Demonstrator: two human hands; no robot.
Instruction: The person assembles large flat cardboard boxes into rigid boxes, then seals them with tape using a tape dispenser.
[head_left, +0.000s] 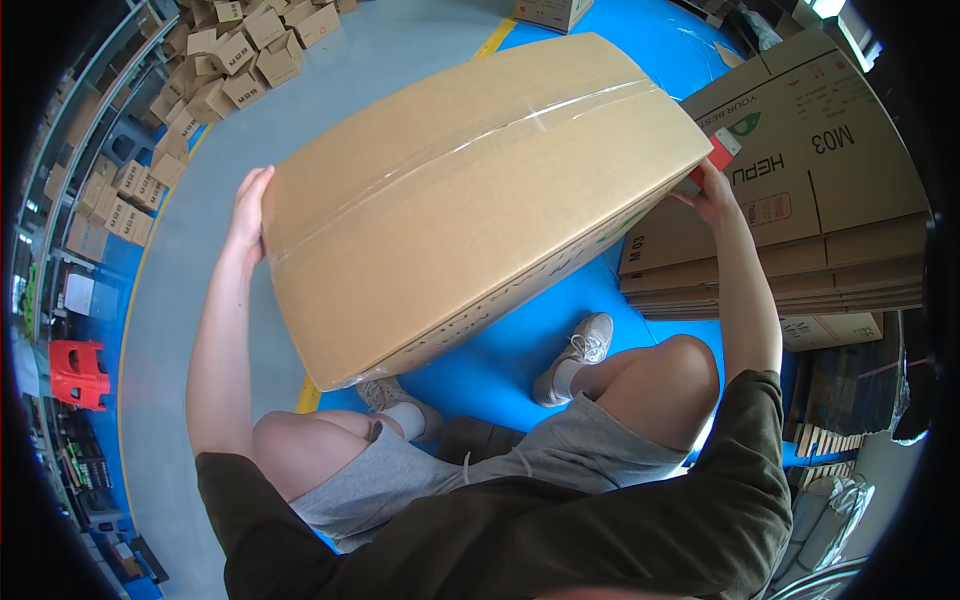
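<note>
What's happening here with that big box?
A seated person holds a large cardboard box tilted over their knees, its top seam sealed with clear tape. The left hand grips one end; the right hand is at the other end by a red tape dispenser. A stack of flattened cartons lies to the right on the blue floor.

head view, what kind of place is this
Probably a warehouse or packing area: a stack of flattened cartons at right, many small made-up boxes along shelving, and the person holds a large taped cardboard box.
</note>
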